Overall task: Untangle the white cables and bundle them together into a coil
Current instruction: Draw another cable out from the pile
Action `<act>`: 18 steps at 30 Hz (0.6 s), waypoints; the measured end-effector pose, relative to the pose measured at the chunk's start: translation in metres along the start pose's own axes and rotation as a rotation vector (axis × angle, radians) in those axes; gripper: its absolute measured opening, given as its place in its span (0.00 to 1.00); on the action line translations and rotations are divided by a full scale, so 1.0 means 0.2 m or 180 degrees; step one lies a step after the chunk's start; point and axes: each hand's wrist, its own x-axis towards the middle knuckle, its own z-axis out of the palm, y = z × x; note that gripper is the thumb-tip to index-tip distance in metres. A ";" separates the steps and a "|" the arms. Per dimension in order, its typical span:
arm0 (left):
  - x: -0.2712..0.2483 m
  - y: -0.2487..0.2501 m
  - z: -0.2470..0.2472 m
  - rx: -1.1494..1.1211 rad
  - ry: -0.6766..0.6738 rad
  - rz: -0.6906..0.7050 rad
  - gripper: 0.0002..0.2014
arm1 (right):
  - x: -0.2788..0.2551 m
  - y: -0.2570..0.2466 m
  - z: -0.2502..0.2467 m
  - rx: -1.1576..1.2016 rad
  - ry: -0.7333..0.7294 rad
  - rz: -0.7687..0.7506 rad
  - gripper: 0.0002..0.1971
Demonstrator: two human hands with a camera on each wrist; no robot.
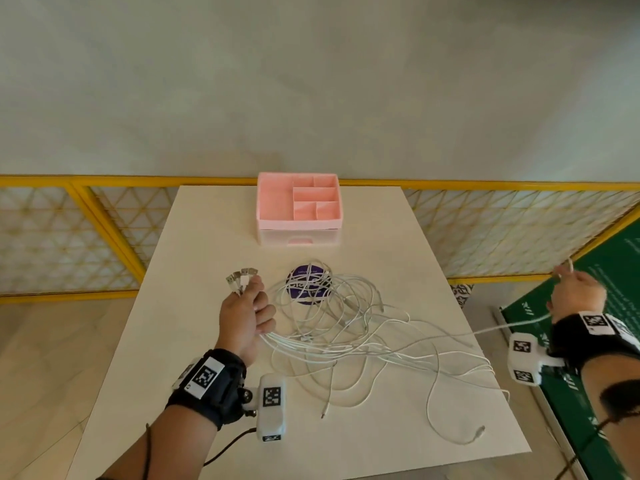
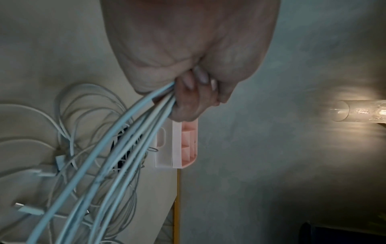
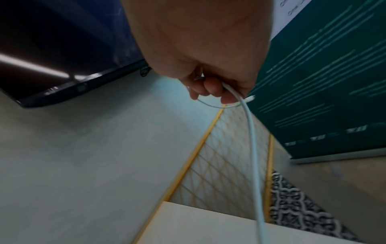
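Several white cables lie tangled in loose loops across the middle of the white table. My left hand grips a bunch of them, with their USB plugs sticking out above my fist. The left wrist view shows the strands running out from under my curled fingers. My right hand is raised past the table's right edge and holds one cable pulled away from the pile. Its short free end curls out below my fingers.
A pink compartment organizer with a drawer stands at the table's far edge. A round purple sticker lies under the loops. Yellow lattice panels run behind the table, and a green board lies right of it.
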 end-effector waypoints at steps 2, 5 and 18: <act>0.00 0.00 0.02 -0.0118 -0.0066 -0.0004 0.17 | 0.05 0.12 -0.02 -0.0552 -0.0127 0.0236 0.18; -0.01 0.03 0.07 -0.0236 -0.0230 -0.0036 0.17 | -0.01 0.19 0.00 -0.1324 -0.0424 0.0586 0.34; -0.05 0.11 0.42 -0.0430 -0.0642 0.0425 0.18 | -1.40 -0.23 0.56 -0.0537 -0.4256 -0.2463 0.10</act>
